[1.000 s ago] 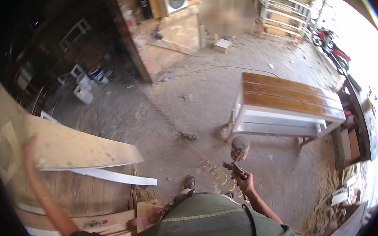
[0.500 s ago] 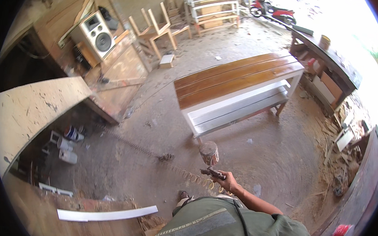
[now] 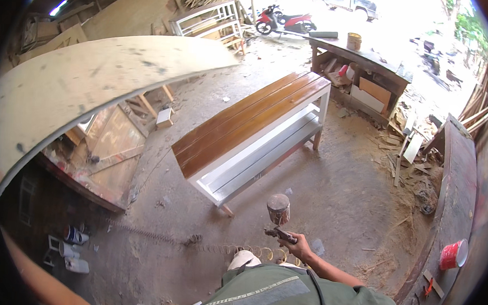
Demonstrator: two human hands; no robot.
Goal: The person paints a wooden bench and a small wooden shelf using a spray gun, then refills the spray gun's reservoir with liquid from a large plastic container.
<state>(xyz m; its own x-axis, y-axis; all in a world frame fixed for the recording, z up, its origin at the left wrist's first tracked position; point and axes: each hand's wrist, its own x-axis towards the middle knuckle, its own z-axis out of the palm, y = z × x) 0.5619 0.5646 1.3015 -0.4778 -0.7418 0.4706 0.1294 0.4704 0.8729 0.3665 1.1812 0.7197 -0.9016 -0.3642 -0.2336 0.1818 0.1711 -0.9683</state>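
My right hand (image 3: 301, 247) is closed round the grip of a spray gun (image 3: 281, 235), held in front of my body. A round, paint-stained cup (image 3: 278, 210) sits at the gun's far end. Beyond it stands a long bench (image 3: 251, 122) with a glossy brown slatted top and a white frame with a lower shelf. My left forearm (image 3: 44, 274) reaches up at the lower left; its hand lies outside the picture. Above that arm a large pale, speckled board (image 3: 109, 66) spans the upper left. Whether my left hand touches it cannot be seen.
A coiled hose (image 3: 221, 249) crosses the floor. At the right runs a dark worktop (image 3: 449, 182) with a red tin (image 3: 453, 255). Wood scraps (image 3: 409, 151) lie beside it. A workbench (image 3: 361, 62) and a red motorbike (image 3: 285, 22) stand farther back; white containers (image 3: 73, 251) stand at left.
The view has swung to the right. The pale board now reaches farther across the upper left, blurred, and my left forearm has come into view. My right hand still grips the spray gun.
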